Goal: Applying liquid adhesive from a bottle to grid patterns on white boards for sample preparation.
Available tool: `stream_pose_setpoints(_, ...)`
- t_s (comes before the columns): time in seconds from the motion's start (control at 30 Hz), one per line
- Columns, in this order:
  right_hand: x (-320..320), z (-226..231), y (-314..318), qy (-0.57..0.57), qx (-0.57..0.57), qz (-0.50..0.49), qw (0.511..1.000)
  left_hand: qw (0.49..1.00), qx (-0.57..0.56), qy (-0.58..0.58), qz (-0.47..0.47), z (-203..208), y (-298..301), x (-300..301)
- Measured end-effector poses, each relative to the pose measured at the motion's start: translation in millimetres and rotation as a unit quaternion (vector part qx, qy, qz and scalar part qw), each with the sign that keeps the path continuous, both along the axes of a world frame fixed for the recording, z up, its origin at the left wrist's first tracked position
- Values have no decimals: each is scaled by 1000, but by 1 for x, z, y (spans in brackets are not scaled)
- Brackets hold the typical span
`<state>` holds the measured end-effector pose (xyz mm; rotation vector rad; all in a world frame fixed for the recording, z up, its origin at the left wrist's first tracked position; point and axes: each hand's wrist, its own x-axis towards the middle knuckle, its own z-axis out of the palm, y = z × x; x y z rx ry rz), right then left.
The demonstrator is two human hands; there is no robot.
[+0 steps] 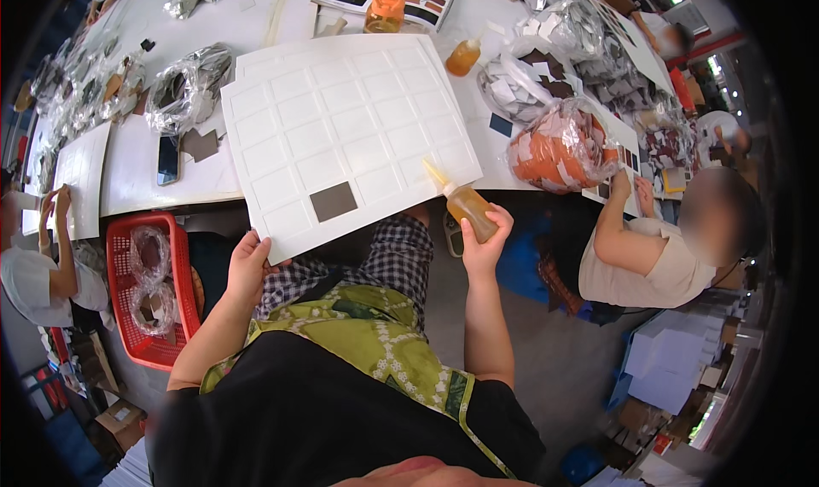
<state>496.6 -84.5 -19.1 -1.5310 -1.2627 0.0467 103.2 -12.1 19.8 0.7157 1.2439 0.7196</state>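
Note:
A large white board [341, 103] with a grid of shallow recessed squares rests partly on the table, its near edge over my lap. My left hand [248, 261] grips the board's near left corner between thumb and fingers. One dark grey-brown swatch [333, 202] sits in a recess of the row closest to me. In my right hand [488, 238] is a glue bottle [470, 212] with amber liquid and a long pale nozzle. The bottle is tilted, and its tip is over the right part of the board, near a bare recess; whether it touches cannot be made out.
A phone [169, 159] and loose swatches [201, 145] lie left of the board. Beyond it stand a jar with an orange top [385, 11] and another amber bottle [463, 57]. Plastic bags of swatches [559, 150] crowd the right. A red basket [182, 274] stands below left. Co-workers sit on both sides.

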Motion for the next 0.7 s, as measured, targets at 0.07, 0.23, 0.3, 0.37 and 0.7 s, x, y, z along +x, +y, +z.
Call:
stream_pose_setpoints(0.07,-7,4,-2,97,-15,57,993,1000,-1,0,2,2,-1,2)
stream_pose_setpoints(0.23,-21,16,21,518,-18,27,855,1000,-1,-1,0,2,1,0)
stream_pose_setpoints(0.3,-18,12,30,450,-22,9,892,1000,-4,-1,1,0,0,0)
stream_pose_setpoints(0.37,-12,-3,36,259,-16,-7,966,1000,-2,-4,-5,2,1,0)
stream_pose_setpoints(0.7,-26,20,49,441,-38,33,896,1000,-3,-12,-7,0,1,-2)
